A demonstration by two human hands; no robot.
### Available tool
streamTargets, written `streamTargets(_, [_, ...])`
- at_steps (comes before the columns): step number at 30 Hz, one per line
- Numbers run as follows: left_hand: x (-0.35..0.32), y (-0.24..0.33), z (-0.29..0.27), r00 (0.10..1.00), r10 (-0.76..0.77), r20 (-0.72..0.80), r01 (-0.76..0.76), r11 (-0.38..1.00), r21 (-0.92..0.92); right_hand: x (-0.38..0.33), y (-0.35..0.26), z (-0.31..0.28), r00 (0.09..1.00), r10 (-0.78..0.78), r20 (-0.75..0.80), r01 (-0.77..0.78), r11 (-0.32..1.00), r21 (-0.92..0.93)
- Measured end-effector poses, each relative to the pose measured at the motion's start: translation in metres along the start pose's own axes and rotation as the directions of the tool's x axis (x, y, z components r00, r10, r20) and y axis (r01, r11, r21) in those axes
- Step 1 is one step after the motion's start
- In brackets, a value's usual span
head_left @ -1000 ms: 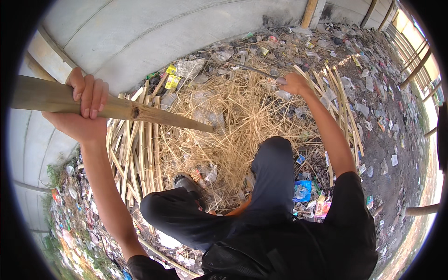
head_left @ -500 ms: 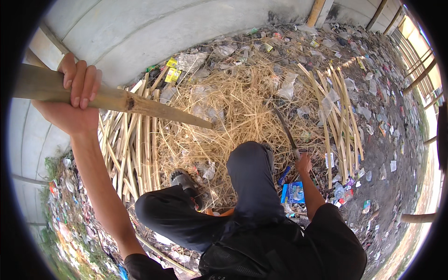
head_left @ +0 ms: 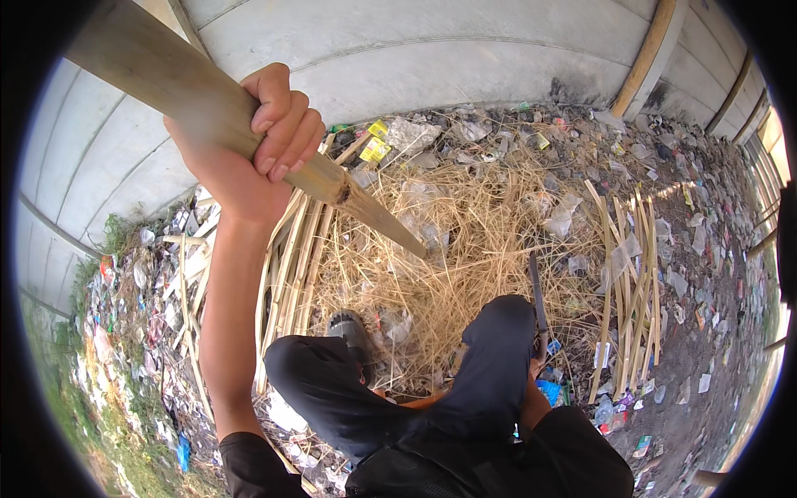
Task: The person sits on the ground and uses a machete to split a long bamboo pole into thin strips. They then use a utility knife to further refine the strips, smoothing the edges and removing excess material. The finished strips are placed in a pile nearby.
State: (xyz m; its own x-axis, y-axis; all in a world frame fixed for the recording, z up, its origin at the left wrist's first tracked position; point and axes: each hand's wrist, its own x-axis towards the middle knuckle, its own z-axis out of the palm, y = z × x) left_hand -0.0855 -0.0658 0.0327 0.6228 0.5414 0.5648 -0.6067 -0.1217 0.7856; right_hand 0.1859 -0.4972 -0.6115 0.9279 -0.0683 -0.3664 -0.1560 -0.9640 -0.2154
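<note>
Raised at the left, my left hand (head_left: 284,124) is wrapped round a thick bamboo pole (head_left: 154,70). The pole slants down to the right, and its tapered lower end points at a heap of straw-like shavings (head_left: 465,216). Its upper end runs out of view. My right hand (head_left: 535,369) is low beside my right knee, which partly covers it. It holds a machete (head_left: 538,290), whose dark blade points away from me over the heap's right side. Blade and bamboo are apart.
Split bamboo strips lie in a left pile (head_left: 303,257) and a right pile (head_left: 638,290). Plastic litter (head_left: 560,216) is strewn over the ground. A pale panel wall (head_left: 465,70) with a wooden post (head_left: 646,54) stands behind. My bent knees flank the near side.
My left hand and the bamboo have moved right in the picture, and the pole slopes more steeply. My right hand has drawn back behind the knee with the machete. The whole view has shifted.
</note>
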Motion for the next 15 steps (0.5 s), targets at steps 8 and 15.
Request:
streamTargets(8, [-0.007, -0.001, 0.016, 0.999, 0.001, -0.036, 0.000, 1.000, 0.023, 0.025, 0.005, -0.011, 0.990, -0.064, 0.128, 0.075, 0.994, -0.081])
streamTargets(15, [-0.015, -0.002, 0.019, 0.998, -0.006, 0.066, 0.004, 0.999, 0.043, 0.159, 0.010, -0.138, 0.616, -0.686, 0.387, 0.788, 0.541, -0.294])
